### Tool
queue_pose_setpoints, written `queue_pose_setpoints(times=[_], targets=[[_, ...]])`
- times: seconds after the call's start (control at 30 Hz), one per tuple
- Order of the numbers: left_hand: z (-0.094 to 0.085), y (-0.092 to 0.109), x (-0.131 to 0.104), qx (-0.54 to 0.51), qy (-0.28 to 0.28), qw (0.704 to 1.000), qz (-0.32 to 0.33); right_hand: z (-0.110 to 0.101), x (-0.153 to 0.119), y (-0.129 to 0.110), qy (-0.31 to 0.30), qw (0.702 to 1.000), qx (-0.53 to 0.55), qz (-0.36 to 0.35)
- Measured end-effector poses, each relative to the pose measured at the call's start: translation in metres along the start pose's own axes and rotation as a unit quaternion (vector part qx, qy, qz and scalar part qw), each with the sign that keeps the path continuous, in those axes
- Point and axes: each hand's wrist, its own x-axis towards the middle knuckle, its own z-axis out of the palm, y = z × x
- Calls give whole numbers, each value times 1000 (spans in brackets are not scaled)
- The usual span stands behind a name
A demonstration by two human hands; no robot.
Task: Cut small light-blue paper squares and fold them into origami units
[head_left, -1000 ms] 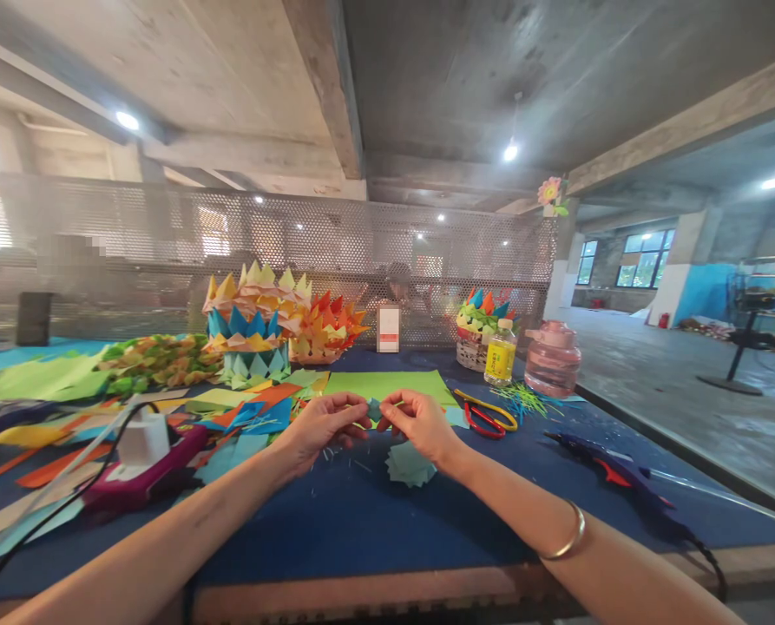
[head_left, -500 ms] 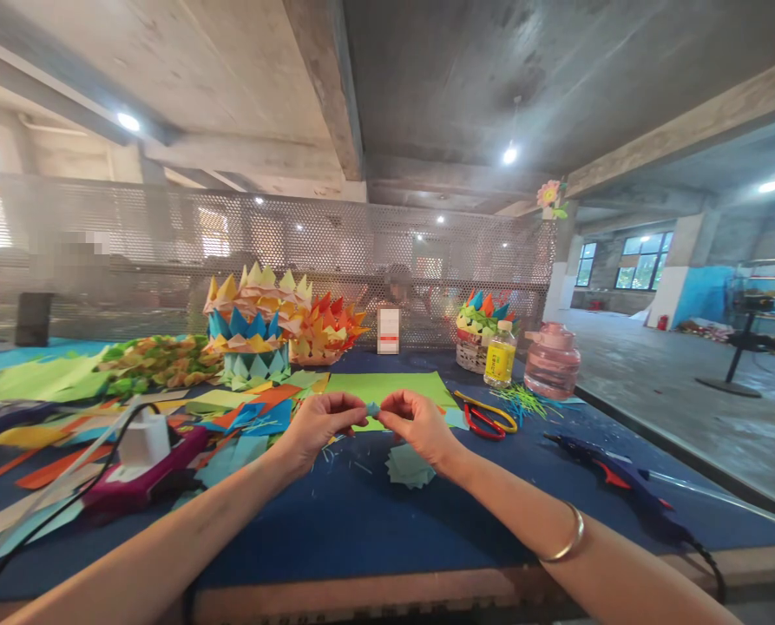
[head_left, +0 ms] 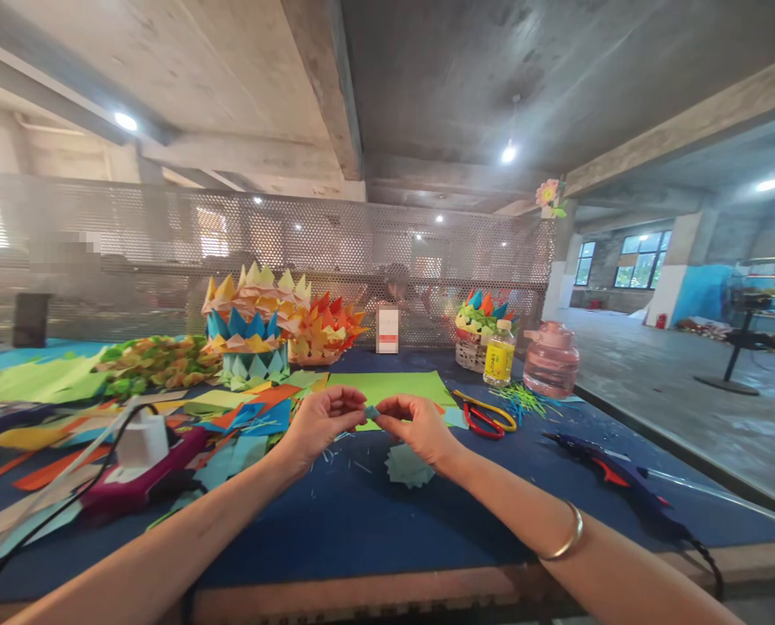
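Note:
Between my two hands is a small folded piece of blue-green paper [head_left: 371, 412]. My left hand [head_left: 325, 425] pinches its left side with thumb and fingers, while my right hand [head_left: 417, 425] grips the right side the same way. Both are raised over the near edge of a light green paper sheet [head_left: 387, 388]. Below my right hand, a small stack of pale blue-green paper squares [head_left: 408, 466] lies on the dark blue table covering [head_left: 335, 538]. My fingers hide part of the folded paper.
Red-and-yellow-handled scissors [head_left: 484, 417], a yellow-labelled bottle [head_left: 498, 354] and a pink jug [head_left: 551, 360] stand or lie to the right, near a glue gun [head_left: 612, 469]. Leftward are a magenta power strip [head_left: 146, 469] with cords and scattered paper strips. Folded-paper baskets [head_left: 250, 338] stand behind.
The folded paper between my fingertips has turned slightly and now shows a more pointed shape. Both hands stay in almost the same place, still pinching it.

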Motion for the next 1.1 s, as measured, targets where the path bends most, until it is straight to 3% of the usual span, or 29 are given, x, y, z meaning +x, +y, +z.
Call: queue_pose_setpoints(times=[0.5,0.97,1.1], targets=[[2,2,-1,17,-4,1000,9,-1,-1,-2,7,1000,-7,2],[0,1,-1,56,-4,998,3,0,1,4,39,995,-79,-48],[0,1,-1,59,-27,998,0,2,1,2,28,994,-92,-50]])
